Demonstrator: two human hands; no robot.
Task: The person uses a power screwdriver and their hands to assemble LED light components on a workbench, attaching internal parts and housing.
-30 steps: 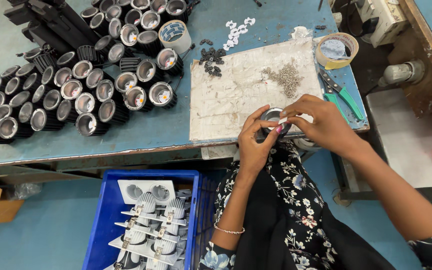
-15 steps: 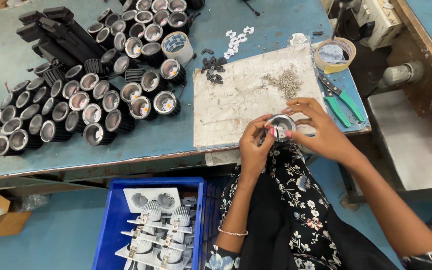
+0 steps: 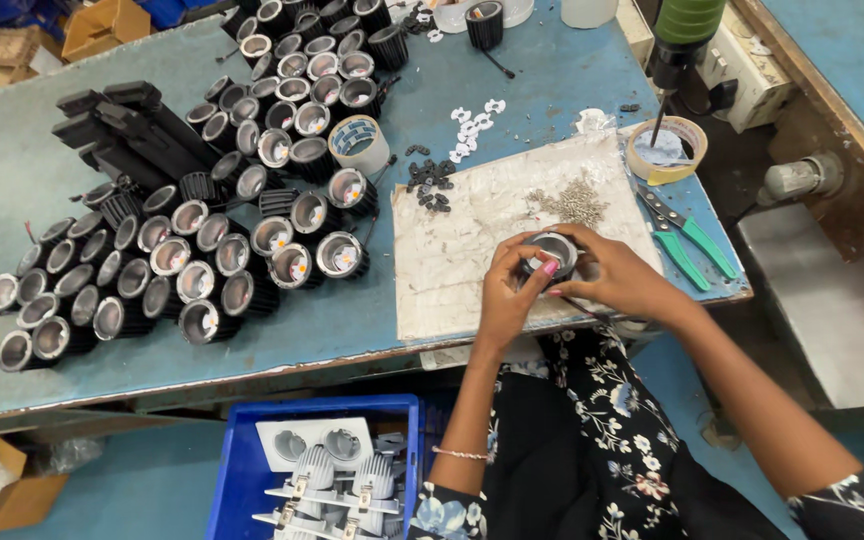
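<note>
Rows of black lamp housings are lying across the left of the blue table. Right of them, the left hand and the right hand are together pinching one round lamp housing over the worn white mat. Green-handled pliers are lying farther right.

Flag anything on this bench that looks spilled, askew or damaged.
Small screws lie in a loose heap on the worn white mat. Black clips and white clips are scattered near it. Nothing looks damaged.
</note>
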